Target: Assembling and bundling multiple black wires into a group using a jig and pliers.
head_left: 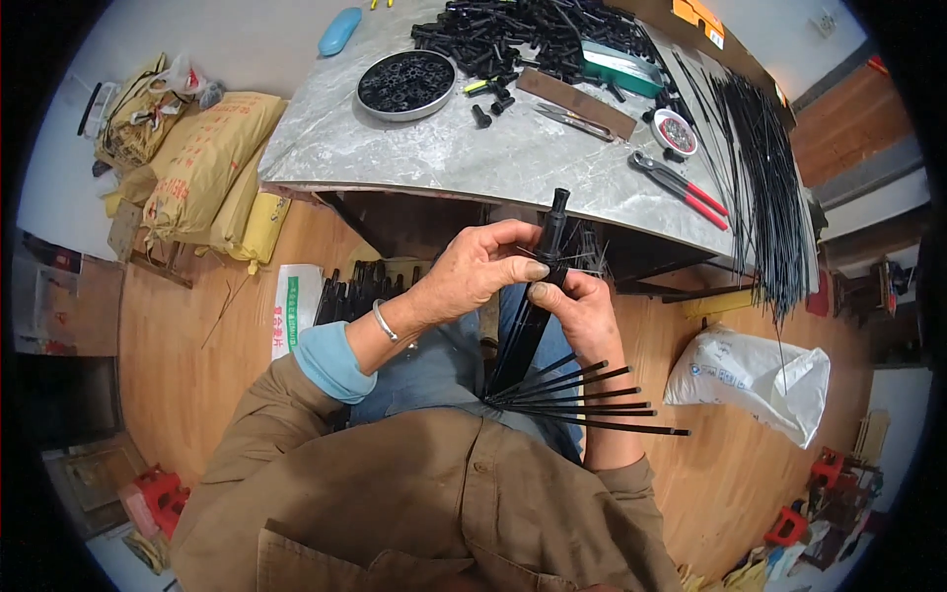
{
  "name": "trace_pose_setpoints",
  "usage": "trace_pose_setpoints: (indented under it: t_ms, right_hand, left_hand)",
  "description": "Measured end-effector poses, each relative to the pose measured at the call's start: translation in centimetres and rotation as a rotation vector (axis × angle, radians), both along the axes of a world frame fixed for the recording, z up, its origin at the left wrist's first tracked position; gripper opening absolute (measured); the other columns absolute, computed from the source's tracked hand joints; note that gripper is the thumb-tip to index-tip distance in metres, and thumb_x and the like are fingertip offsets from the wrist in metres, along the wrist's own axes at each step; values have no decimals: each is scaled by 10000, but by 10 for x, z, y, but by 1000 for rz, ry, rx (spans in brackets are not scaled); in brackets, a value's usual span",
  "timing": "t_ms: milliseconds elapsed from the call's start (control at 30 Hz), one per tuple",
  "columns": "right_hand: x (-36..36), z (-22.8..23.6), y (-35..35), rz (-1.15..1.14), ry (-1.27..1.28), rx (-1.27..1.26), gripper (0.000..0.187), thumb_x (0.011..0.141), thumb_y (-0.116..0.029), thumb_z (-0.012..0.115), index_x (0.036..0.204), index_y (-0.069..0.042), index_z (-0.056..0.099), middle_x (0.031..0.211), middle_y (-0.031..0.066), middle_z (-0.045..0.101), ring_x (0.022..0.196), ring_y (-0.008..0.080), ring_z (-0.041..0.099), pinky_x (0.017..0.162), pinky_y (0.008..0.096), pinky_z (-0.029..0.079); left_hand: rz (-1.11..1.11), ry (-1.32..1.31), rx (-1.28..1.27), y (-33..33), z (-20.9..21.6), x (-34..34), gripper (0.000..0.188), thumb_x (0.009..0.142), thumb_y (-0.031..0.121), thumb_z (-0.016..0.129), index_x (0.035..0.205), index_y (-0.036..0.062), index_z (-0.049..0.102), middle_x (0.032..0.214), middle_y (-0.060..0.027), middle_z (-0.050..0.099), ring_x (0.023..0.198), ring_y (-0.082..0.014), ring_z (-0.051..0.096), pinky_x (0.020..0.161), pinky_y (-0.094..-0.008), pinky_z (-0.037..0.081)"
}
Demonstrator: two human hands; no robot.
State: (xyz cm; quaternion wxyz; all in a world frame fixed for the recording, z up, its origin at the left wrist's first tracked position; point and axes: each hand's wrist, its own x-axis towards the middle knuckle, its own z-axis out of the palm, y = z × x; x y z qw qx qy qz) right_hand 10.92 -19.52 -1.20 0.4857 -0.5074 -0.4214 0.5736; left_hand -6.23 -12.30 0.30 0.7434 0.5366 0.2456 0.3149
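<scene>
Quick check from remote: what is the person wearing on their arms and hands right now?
Both hands are bare, no gloves. The left hand has a thin silver metal bangle at the wrist, and a light blue inner cuff shows under the olive-brown jacket sleeve. The right hand has a bare forearm; its olive-brown sleeve is pushed up.

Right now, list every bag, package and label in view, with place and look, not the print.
Yellow sacks: stacked on floor, left of table, red print.
White bag: flat on floor under table edge, green and red print.
White sack: slumped on floor, right.
Orange label: far table edge, rectangular.
</scene>
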Motion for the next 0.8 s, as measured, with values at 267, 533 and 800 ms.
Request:
trace_pose_setpoints:
  t_ms: [267, 533, 800]
  right_hand:
    - [18, -45, 11, 312, 511, 13, 512, 717, -388, 809, 1051, -33, 654, 889, 64, 685, 872, 195, 668, 800, 319, 515]
    - [-3, -25, 4, 70, 641, -26, 464, 769, -253, 785, 1128, -32, 589, 921, 53, 649, 835, 189, 655, 737, 326, 544]
    - [-15, -27, 3, -87, 752, -8, 251, 828, -118, 705, 1040, -23, 611, 861, 57, 633, 721, 145, 620, 619, 266, 533]
  left_hand:
    - [-94, -18, 105, -3, -14, 8, 341, 869, 102, 639, 1186, -10, 583, 1066, -16, 593, 1001, -95, 566, 888, -245, 466]
    - [-194, 39, 301, 25, -13, 8, 374, 869, 222, 666, 1167, 3, 612, 1176, -44, 483, 1072, -142, 519, 906, -277, 458]
    - [170, 342, 736, 27, -14, 6, 411, 889, 245, 625, 1202, -15, 571, 1306, -88, 457, 1070, -186, 533, 858, -302, 466]
